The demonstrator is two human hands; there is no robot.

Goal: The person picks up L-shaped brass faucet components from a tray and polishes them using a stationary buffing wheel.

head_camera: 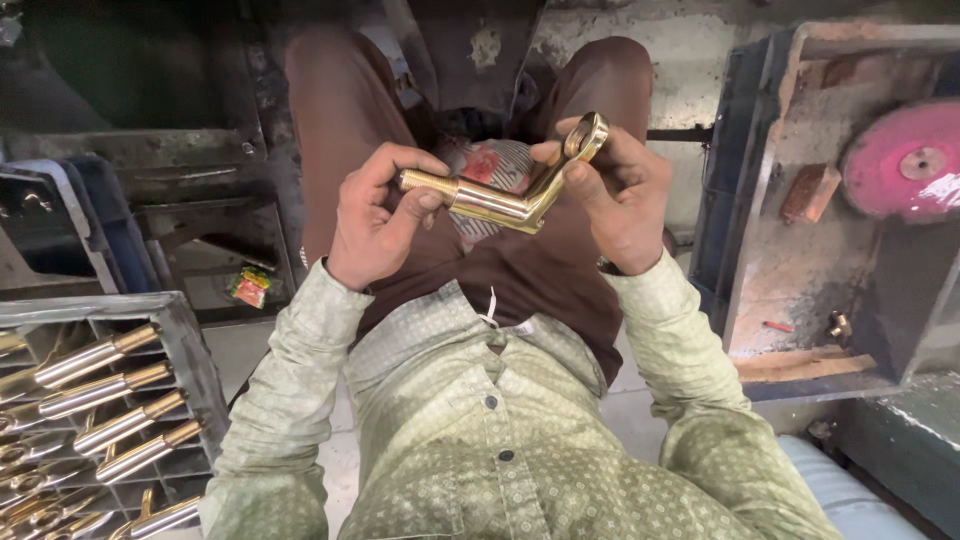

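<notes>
Grimy workshop floor and dark metal machinery fill the background, seen from above a seated person's lap. At the far left a grey divided tray [185, 330] holds rows of brass-and-chrome handles [95, 358], each lying in its own slot. Beside it a small crumpled wrapper [250, 287] lies on the floor.

Over the lap, the left hand [375, 215] pinches the threaded end of a polished brass faucet lever [500, 200] between thumb and curled fingers. That lever is bent like an elbow, gold and mirror-bright, with a chrome-looking sleeve along its straight run and a ring at the far end. The right hand [620, 195] closes around the ring end, thumb pressed along the angled arm.

Held in the air clear of any support, the slick metal could slip from either grip and fall onto the hard floor, denting or scratching its finish; fingers may also smudge it.

To the right, a pink buffing wheel [900, 160] sits inside a worn metal housing [760, 200].
</notes>
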